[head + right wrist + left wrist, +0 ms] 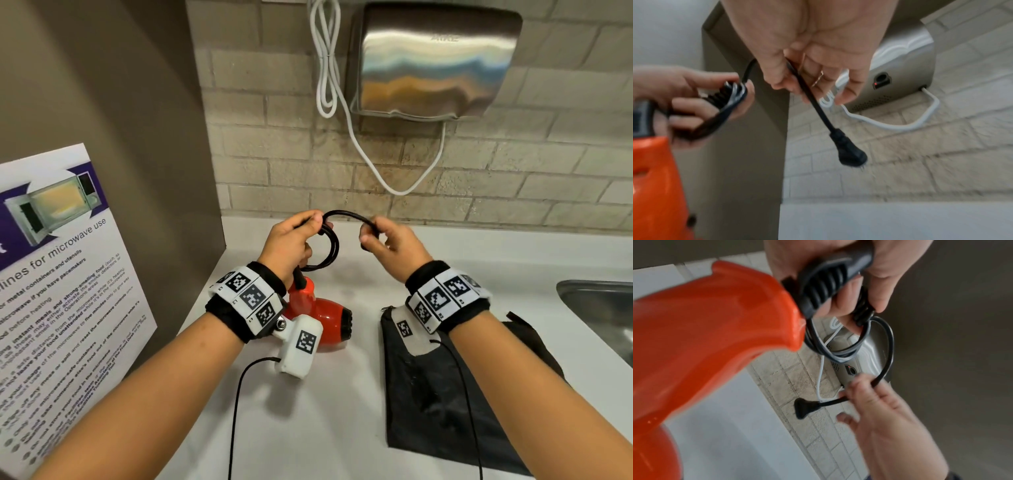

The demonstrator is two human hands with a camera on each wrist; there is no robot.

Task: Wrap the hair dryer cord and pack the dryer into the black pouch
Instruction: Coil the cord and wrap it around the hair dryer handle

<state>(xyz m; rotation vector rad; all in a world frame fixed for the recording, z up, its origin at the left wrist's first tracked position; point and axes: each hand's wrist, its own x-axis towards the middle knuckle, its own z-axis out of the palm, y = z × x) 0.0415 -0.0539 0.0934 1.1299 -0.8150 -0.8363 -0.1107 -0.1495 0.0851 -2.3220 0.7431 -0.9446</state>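
Observation:
A red hair dryer [320, 317] hangs just above the white counter under my left hand [294, 240], which grips several coiled loops of its black cord [330, 246] and the ribbed cord collar [824, 282]. My right hand [387, 240] pinches the free end of the cord between thumb and fingers; the black plug [851, 155] dangles below it. A short arc of cord spans the two hands. The black pouch [442, 394] lies flat on the counter under my right forearm.
A steel hand dryer [431, 65] with a white cable [329, 68] hangs on the brick wall behind. A metal sink [603, 308] is at the right. A microwave notice [58, 294] leans on the brown panel to the left. Thin black wrist-camera cables cross the counter [342, 411].

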